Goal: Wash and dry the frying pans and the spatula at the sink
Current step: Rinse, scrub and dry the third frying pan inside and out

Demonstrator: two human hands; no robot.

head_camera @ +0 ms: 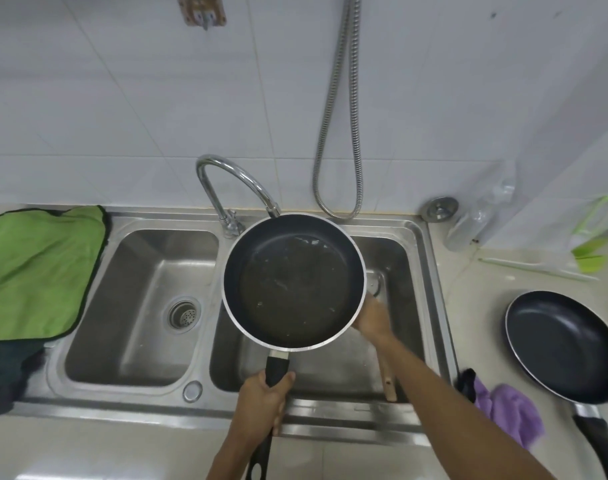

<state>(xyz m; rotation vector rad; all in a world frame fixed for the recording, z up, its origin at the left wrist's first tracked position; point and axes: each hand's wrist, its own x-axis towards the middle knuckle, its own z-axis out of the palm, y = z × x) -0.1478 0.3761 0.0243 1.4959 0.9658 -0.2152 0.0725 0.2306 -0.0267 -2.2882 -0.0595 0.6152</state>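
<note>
Holding: our left hand [264, 400] grips the pan [292, 282] handle over the sink [430, 271].
Cannot tell: our right hand [372, 320], behind the rim.

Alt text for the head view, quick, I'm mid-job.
A left hand grips the handle of a black frying pan held over the right basin of a steel sink; the right hand reaches beneath its rim. A second pan lies on the counter.
</note>
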